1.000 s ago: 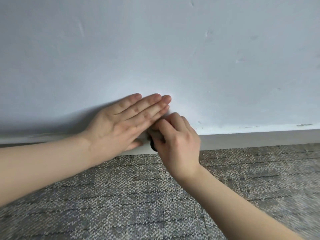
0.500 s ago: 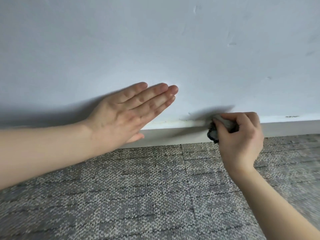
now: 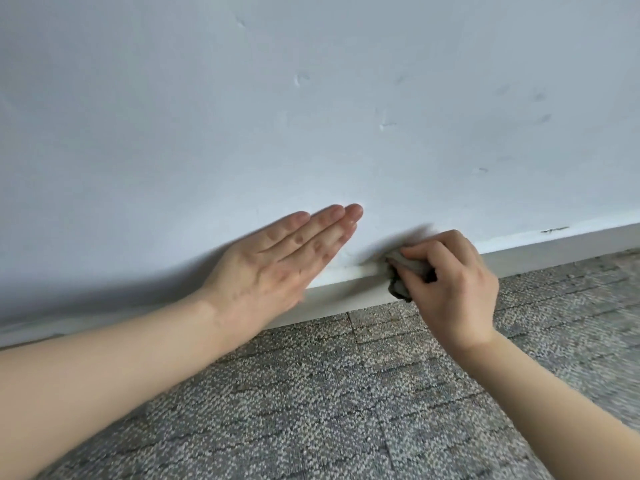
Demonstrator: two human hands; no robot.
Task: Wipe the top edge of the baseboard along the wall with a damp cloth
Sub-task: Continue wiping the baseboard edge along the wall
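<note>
A white baseboard (image 3: 349, 292) runs along the foot of the pale wall (image 3: 311, 116), rising toward the right. My right hand (image 3: 450, 282) grips a small bunched grey cloth (image 3: 403, 268) and holds it against the baseboard's top edge. My left hand (image 3: 277, 265) lies flat on the wall with straight fingers pointing right, just left of the cloth; its heel covers part of the baseboard. Most of the cloth is hidden inside my right fist.
Grey patterned carpet tiles (image 3: 311, 410) cover the floor up to the baseboard. A dark scuff (image 3: 554, 230) marks the wall just above the baseboard at the right. Small dents and marks dot the wall.
My right hand slid the cloth rightward along the baseboard top, away from my left hand, then a little back toward it. My left hand stayed flat on the wall.
</note>
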